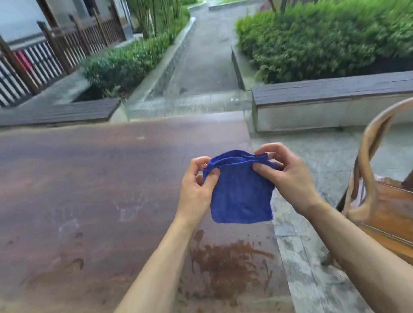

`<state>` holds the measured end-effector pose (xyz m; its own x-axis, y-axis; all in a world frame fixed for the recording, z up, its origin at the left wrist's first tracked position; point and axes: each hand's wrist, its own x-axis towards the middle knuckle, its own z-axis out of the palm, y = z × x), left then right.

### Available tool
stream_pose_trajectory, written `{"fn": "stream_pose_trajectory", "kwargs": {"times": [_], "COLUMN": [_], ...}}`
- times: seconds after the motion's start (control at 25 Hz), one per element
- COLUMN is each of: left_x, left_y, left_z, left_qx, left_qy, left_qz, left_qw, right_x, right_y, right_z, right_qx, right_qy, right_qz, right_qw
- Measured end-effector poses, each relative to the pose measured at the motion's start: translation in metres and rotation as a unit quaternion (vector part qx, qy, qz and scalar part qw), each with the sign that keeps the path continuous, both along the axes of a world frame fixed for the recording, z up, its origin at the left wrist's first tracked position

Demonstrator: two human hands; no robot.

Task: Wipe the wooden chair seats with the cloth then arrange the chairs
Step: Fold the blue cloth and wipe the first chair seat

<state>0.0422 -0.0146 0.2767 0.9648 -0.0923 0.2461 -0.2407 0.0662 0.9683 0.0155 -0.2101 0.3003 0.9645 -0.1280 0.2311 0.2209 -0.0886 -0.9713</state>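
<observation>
A blue cloth (241, 196) hangs folded in the air above the right end of a long dark wooden table (90, 208). My left hand (196, 185) pinches its upper left corner and my right hand (284, 173) pinches its upper right corner. A wooden chair (407, 213) with a curved armrest stands at the right, close to my right forearm. Its seat is glossy and shows wet patches. Only part of the chair is in view.
Two low dark benches (342, 89) run across beyond the table, with a gap between them leading to a paved path (204, 53). Green hedges flank the path. A wooden railing (22, 64) stands at the far left. Grey stone paving lies underfoot.
</observation>
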Motion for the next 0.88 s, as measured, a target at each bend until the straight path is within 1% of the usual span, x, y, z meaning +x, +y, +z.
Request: {"fn": "stream_pose_trajectory", "kwargs": {"times": [0.12, 0.28, 0.44, 0.64, 0.76, 0.88], "left_x": [0.006, 0.011, -0.004, -0.052, -0.079, -0.104], "left_y": [-0.012, -0.057, -0.145, -0.256, -0.321, -0.376], "left_z": [0.010, 0.014, 0.021, 0.033, 0.036, 0.040], "left_qx": [-0.017, -0.034, -0.036, -0.032, -0.032, -0.030], "left_qy": [-0.012, 0.001, 0.005, -0.007, -0.015, -0.024], "left_qz": [-0.023, -0.089, -0.185, -0.292, -0.320, -0.337], "left_qw": [1.000, 0.995, 0.982, 0.956, 0.947, 0.941], "right_x": [-0.005, -0.030, -0.082, -0.160, -0.198, -0.228], "right_y": [-0.009, -0.044, -0.108, -0.197, -0.251, -0.299], "right_z": [0.011, 0.016, 0.023, 0.027, 0.029, 0.036], "right_qx": [-0.010, -0.018, -0.013, -0.035, -0.054, -0.057], "right_qy": [-0.024, -0.036, -0.041, -0.048, -0.043, -0.050], "right_qz": [-0.030, -0.109, -0.217, -0.331, -0.372, -0.394], "right_qw": [0.999, 0.993, 0.975, 0.942, 0.926, 0.916]}}
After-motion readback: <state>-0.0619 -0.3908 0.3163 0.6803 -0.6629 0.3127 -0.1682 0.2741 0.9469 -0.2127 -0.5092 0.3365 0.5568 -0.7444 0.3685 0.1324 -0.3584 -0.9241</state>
